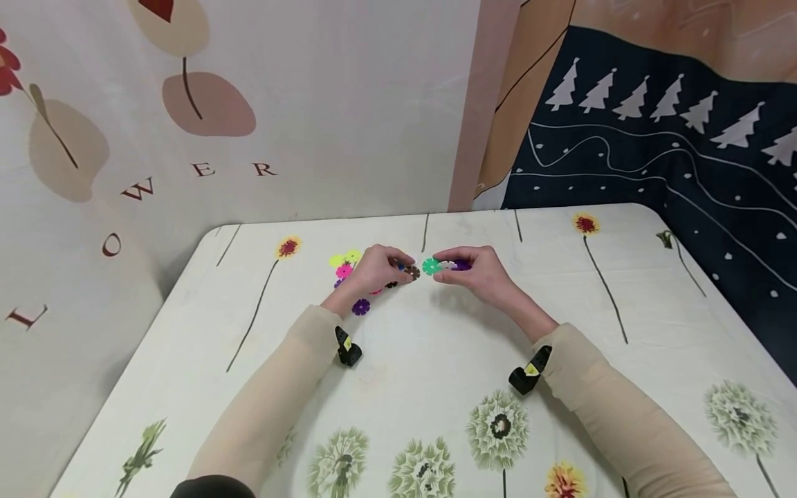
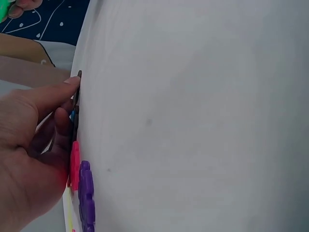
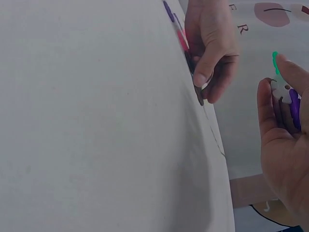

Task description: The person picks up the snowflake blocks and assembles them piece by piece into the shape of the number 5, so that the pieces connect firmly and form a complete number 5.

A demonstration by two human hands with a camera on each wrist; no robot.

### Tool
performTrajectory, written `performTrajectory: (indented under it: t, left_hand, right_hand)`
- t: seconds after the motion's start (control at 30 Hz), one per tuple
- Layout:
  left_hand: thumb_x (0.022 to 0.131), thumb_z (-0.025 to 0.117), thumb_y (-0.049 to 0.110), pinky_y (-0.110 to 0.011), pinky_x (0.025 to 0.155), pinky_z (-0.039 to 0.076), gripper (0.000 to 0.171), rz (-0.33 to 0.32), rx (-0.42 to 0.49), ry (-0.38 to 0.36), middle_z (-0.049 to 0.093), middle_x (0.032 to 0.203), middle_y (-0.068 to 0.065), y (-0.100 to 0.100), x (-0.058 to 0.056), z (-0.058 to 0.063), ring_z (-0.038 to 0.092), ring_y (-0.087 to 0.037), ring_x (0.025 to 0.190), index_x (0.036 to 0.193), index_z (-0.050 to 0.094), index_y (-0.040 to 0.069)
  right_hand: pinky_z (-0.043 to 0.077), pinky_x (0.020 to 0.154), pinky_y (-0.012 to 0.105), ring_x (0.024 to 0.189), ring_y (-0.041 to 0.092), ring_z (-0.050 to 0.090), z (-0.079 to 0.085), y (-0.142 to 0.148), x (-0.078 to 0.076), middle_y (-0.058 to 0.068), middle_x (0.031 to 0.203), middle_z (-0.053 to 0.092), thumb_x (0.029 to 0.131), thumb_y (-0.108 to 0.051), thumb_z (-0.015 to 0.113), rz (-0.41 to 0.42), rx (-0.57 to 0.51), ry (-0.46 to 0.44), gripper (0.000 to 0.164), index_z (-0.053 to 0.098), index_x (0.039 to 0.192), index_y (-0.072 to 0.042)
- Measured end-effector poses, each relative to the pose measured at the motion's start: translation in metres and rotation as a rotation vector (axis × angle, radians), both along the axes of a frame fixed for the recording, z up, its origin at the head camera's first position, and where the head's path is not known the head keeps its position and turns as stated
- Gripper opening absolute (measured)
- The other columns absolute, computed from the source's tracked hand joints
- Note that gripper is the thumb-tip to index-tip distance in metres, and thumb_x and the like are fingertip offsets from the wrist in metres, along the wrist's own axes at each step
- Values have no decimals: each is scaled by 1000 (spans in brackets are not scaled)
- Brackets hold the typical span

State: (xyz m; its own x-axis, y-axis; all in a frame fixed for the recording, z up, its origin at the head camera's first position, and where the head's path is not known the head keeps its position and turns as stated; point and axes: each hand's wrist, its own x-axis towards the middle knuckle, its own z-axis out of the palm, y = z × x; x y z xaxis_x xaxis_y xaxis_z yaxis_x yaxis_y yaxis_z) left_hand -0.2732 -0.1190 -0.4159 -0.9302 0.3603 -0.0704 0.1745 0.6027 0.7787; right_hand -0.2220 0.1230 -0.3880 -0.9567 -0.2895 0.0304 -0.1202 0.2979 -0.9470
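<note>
Far up the table, my left hand (image 1: 372, 268) pinches a brown notched disc (image 1: 412, 272) near its edge, low over the cloth. Dark and blue pieces beside it are partly hidden by the fingers. To the right, my right hand (image 1: 476, 272) grips a short row of interlocking discs between thumb and fingers. A green disc (image 1: 430, 266) sticks out toward the left hand, followed by a white disc (image 3: 280, 91) and a purple disc (image 3: 295, 109). In the right wrist view this row is held above the table.
Around the left wrist lie several loose discs: a yellow disc (image 1: 353, 256), a pink disc (image 1: 344, 270) and a separate purple disc (image 1: 361, 307). The flower-print tablecloth (image 1: 429, 360) reaches to a printed cloth backdrop (image 1: 361, 138) behind.
</note>
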Motion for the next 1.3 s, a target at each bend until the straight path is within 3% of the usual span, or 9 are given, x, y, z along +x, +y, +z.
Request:
performTrajectory:
  t: [0.43, 0.7, 1.3]
  left_hand:
    - [86, 83, 8, -28, 73, 48, 28, -42, 35, 16, 71, 98, -7, -4, 1, -2, 58, -20, 85, 113, 76, 4]
    - [95, 73, 4, -30, 82, 58, 22, -42, 142, -52, 75, 105, -9, -10, 4, -1, 69, -21, 94, 116, 76, 3]
    - [93, 76, 5, -39, 84, 60, 15, 46, 315, -98, 73, 101, -12, -8, 24, 29, 70, -25, 89, 108, 74, 1]
  right_hand:
    - [54, 80, 22, 104, 25, 63, -3, 0, -2, 13, 120, 71, 88, -16, 84, -19, 5, -9, 38, 74, 123, -4]
    - [54, 78, 21, 100, 23, 63, -4, -1, -1, 13, 117, 72, 87, -16, 85, -28, -15, -8, 38, 75, 122, -3]
    - [53, 75, 20, 95, 21, 63, -4, -4, -2, 13, 115, 73, 87, -13, 85, -32, -14, -9, 37, 75, 121, -2]
